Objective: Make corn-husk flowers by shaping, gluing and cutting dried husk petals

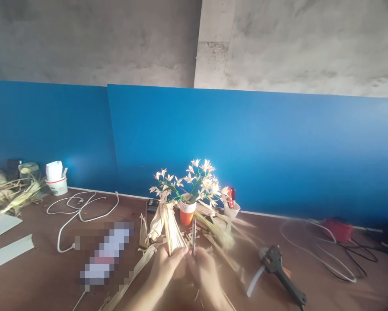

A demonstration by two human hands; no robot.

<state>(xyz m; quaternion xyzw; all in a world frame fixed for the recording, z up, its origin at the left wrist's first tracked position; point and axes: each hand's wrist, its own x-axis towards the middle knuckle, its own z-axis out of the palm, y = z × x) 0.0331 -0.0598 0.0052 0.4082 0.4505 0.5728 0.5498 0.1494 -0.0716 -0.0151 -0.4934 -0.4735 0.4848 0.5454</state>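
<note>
My left hand (165,264) is closed on a pale dried corn husk (172,229), which stands up from between thumb and fingers. Close beside it, my right hand (204,268) grips scissors (194,233), their narrow metal blades pointing away from me. The thumbs nearly meet; the scissors' handles are hidden in the hand. Just beyond the hands is an orange-and-white paper cup (187,211) holding green stems with cream husk flowers (207,183). More husks (157,226) and small scraps lie around the cup.
A glue gun (281,272) lies at right, near a red object (338,229) and cables. To the left are a blurred-out phone-like shape (108,255), a white cable (80,211), a white tub (57,185) and a husk pile (15,194). A blue partition (246,142) borders the table.
</note>
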